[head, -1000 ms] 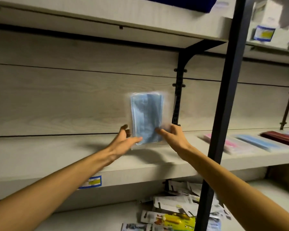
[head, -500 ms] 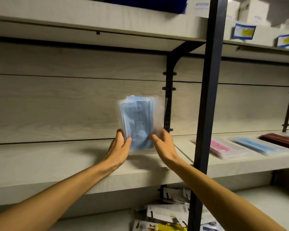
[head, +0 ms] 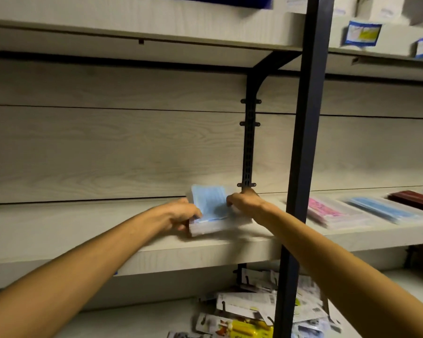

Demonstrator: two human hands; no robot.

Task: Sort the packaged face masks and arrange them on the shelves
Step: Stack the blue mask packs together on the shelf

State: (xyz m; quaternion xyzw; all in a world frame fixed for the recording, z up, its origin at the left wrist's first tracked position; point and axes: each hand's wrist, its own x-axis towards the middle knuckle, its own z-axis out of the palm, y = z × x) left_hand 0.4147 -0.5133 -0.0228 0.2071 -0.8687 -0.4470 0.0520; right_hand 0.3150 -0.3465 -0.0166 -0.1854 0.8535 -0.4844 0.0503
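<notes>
A clear pack of blue face masks [head: 211, 206] lies tilted on the middle shelf [head: 83, 230], its near end resting on the board. My left hand [head: 182, 213] grips its left edge with curled fingers. My right hand [head: 244, 201] grips its right edge near the black wall bracket. Further right on the same shelf lie a pink mask pack [head: 324, 211], a blue mask pack [head: 379, 208] and a dark red pack [head: 415, 198].
A black upright post [head: 303, 167] stands in front of the shelf, just right of my right arm. A black slotted rail [head: 249, 142] runs up the back wall. Loose packaged goods [head: 249, 313] are heaped on the bottom shelf. Boxes with labels [head: 363, 32] sit on the upper shelf.
Both hands have lowered the blue mask pack from upright against the back wall down onto the middle shelf. The view has shifted left.
</notes>
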